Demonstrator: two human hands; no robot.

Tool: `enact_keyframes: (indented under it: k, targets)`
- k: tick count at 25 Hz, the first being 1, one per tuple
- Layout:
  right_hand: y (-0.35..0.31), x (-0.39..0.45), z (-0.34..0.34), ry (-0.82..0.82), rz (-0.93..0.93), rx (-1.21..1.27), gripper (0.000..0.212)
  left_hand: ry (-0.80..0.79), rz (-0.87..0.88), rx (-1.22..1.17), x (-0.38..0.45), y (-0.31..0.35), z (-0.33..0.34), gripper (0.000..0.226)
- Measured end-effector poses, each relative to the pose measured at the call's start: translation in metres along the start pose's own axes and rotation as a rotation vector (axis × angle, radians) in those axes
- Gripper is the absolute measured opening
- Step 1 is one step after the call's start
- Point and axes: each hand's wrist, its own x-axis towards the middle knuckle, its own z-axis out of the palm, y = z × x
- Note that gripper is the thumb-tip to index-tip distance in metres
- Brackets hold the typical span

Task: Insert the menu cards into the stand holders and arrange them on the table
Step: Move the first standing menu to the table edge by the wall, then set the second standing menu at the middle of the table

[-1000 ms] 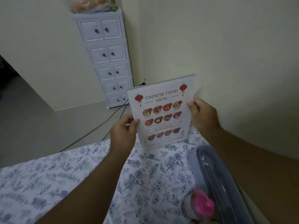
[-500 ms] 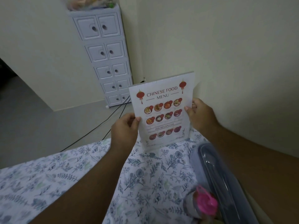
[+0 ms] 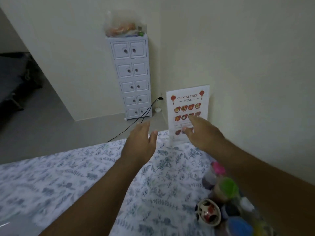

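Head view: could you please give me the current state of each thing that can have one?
Menu: upright at the table's far edge, held by nobody.
Left hand: open, empty, apart from the menu.
Right hand: open, empty, in front of the menu.
Cabinet: all doors shut.
Jars: lids on.

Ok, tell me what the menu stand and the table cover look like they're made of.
Menu stand: likely a printed paper card in clear acrylic; a see-through edge shows at its lower left, though blur leaves it uncertain. Table cover: seemingly matte woven cloth with a blue leaf print, soft and without shine.
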Motion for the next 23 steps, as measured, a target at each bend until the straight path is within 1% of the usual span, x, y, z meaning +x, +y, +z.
enact_keyframes:
  k: [2,5,8,11,14,17,19,20,21,23]
  targets:
    - [-0.036,-0.049,0.008,0.002,-0.045,-0.065,0.055,-0.008,-0.011,0.085,-0.050,-0.017,-0.025,0.060]
    - [-0.087,-0.122,0.032,-0.040,-0.093,-0.108,0.066,-0.008,-0.014,0.160,-0.128,-0.041,-0.060,0.065]
    - [-0.132,-0.181,0.061,-0.060,-0.169,-0.117,0.069,0.019,-0.022,0.161,-0.203,-0.063,-0.087,0.068]
    - [-0.168,-0.219,0.094,-0.074,-0.281,-0.153,0.070,0.078,-0.089,0.148,-0.266,-0.086,-0.110,0.068]
    - [-0.200,-0.237,0.130,-0.139,-0.414,-0.128,0.071,0.179,-0.222,0.129,-0.319,-0.117,-0.133,0.067]
    - [-0.223,-0.241,0.162,-0.226,-0.494,-0.088,0.071,0.311,-0.341,0.105,-0.360,-0.152,-0.156,0.061]
    - [-0.235,-0.240,0.179,-0.296,-0.473,-0.029,0.068,0.406,-0.451,0.076,-0.374,-0.181,-0.167,0.056]
    - [-0.240,-0.238,0.185,-0.338,-0.427,0.031,0.062,0.435,-0.527,0.055,-0.375,-0.195,-0.174,0.055]
    - [-0.245,-0.236,0.191,-0.382,-0.378,0.115,0.053,0.445,-0.617,0.032,-0.373,-0.209,-0.179,0.057]
    - [-0.253,-0.232,0.205,-0.431,-0.323,0.243,0.034,0.402,-0.765,-0.019,-0.362,-0.237,-0.184,0.062]
